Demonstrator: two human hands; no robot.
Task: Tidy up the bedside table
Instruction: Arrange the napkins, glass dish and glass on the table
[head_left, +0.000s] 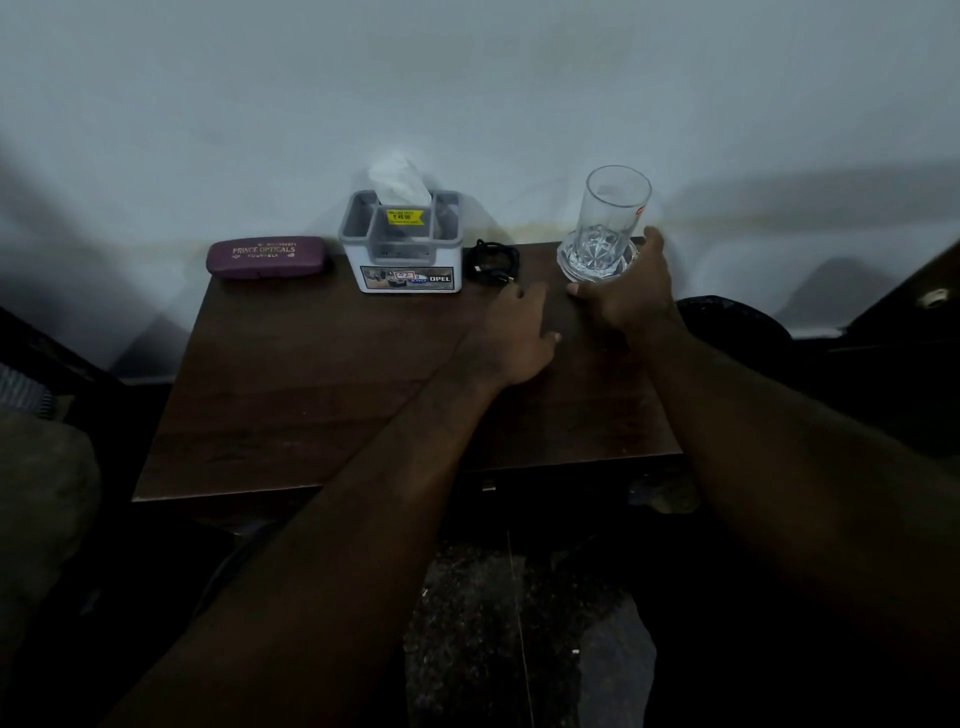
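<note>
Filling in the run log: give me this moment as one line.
left hand: rests on table, empty | right hand: cups glass base | case, organizer, cable: along back edge

A purple glasses case (265, 257), a white box (400, 254) with a tissue (397, 179) in it and a black cable (493, 262) sit in a row on the brown surface (285, 389). The right hand (623, 296) wraps round the clear dish (567, 261) under a tall glass (615, 208). The left hand (514, 338) rests on the surface and holds nothing.
</note>
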